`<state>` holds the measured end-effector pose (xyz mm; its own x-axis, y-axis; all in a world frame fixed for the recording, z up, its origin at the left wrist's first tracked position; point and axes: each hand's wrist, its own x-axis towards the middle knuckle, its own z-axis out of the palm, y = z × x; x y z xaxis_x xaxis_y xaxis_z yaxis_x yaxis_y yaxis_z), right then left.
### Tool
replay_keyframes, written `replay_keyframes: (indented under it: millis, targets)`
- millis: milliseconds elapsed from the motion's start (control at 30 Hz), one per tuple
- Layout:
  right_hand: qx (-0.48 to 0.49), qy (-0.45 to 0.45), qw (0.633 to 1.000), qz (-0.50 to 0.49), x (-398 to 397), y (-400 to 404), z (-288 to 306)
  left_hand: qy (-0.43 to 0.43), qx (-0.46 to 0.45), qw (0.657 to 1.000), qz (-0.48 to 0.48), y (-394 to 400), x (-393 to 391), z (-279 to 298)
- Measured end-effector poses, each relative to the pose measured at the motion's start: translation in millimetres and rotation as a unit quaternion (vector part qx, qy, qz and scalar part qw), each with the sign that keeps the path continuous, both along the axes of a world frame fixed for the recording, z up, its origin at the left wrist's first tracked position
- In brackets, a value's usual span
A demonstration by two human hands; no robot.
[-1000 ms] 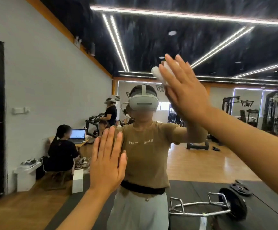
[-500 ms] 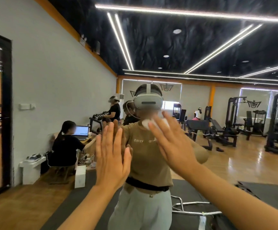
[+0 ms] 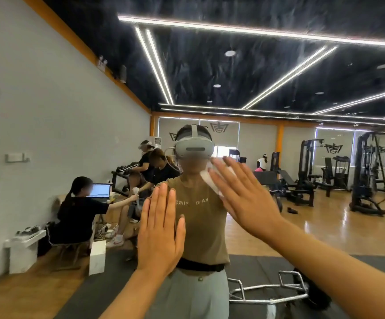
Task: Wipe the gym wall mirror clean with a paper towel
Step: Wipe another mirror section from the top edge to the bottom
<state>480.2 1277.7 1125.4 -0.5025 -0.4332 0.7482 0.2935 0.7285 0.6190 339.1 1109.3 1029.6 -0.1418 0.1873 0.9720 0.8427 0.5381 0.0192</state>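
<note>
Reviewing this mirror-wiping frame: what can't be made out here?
- Paper towel: mostly hidden behind the right hand; size and fold unclear, head view.
- Left hand: palm faces away, so contact with the mirror is uncertain.
- Remaining smears: only faint streaks show, up top.

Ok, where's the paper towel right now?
In the head view, the paper towel is just right of centre, pressed flat against the mirror under the right hand, up and to the right of the left hand.
</note>
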Motion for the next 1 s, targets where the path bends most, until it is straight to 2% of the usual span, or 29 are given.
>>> replay_keyframes:
  millis: [167,300,433,567,767,867,1000]
  targets:
    - [-0.119,0.157,0.980,-0.011,-5,-5,112,0.001,0.008,1.000,0.002,1,2,1]
    - [-0.184,0.199,0.962,0.045,-13,-8,138,-0.005,0.005,1.000,-0.007,-1,2,2]
    - [-0.196,0.195,0.957,0.092,-9,-8,94,-0.013,0.007,1.000,-0.014,-1,6,1]
    - [-0.216,0.166,0.958,0.092,5,-2,8,-0.023,0.017,1.000,-0.007,1,12,1]
    - [-0.185,0.102,0.974,0.081,22,20,-99,-0.055,0.043,0.998,0.004,14,22,3]
    - [-0.167,0.087,0.979,0.075,22,26,-99,-0.056,0.047,0.997,0.007,17,21,2]
    - [-0.149,0.118,0.980,0.058,14,25,-51,-0.043,0.040,0.998,0.025,18,16,0]
